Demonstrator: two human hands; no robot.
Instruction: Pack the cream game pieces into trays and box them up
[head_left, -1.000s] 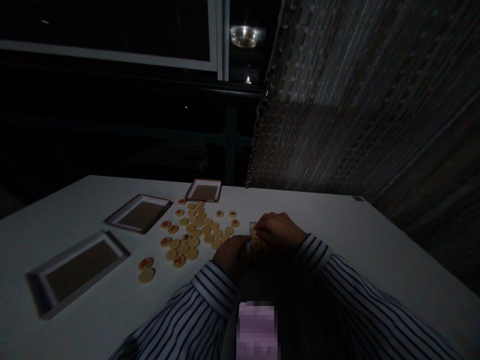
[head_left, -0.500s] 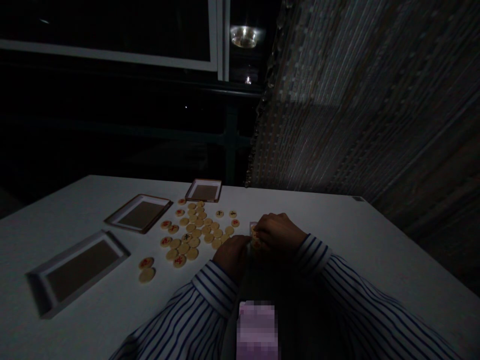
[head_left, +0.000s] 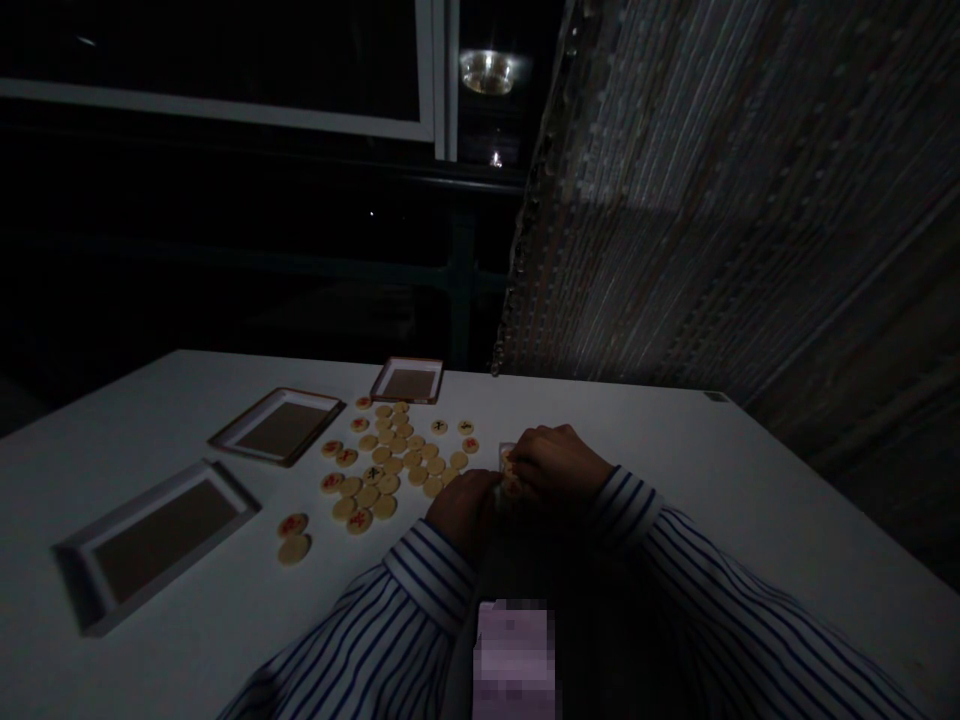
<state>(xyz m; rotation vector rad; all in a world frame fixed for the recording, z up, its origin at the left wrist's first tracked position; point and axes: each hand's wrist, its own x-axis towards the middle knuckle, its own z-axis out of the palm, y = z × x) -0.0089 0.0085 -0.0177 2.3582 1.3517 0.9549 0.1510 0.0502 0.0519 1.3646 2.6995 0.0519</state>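
Both hands, left (head_left: pixel 466 512) and right (head_left: pixel 559 462), fingers seemingly closed on round game pieces (head_left: pixel 511 472) beside loose pieces (head_left: pixel 390 460) on desk (head_left: pixel 750 490); dim.

White table (head_left: pixel 750 470), three shallow trays (head_left: pixel 154 535), scattered round game discs (head_left: pixel 390 460)

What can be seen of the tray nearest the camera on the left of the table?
The tray is a shallow rectangle with a raised pale rim and a flat brown floor, possibly card or wood; the dim light hides the material. It lies flat on the white table, turned at an angle, holding nothing visible. Nothing touches it: two round game pieces lie apart to its right, and a similar tray sits beyond it.
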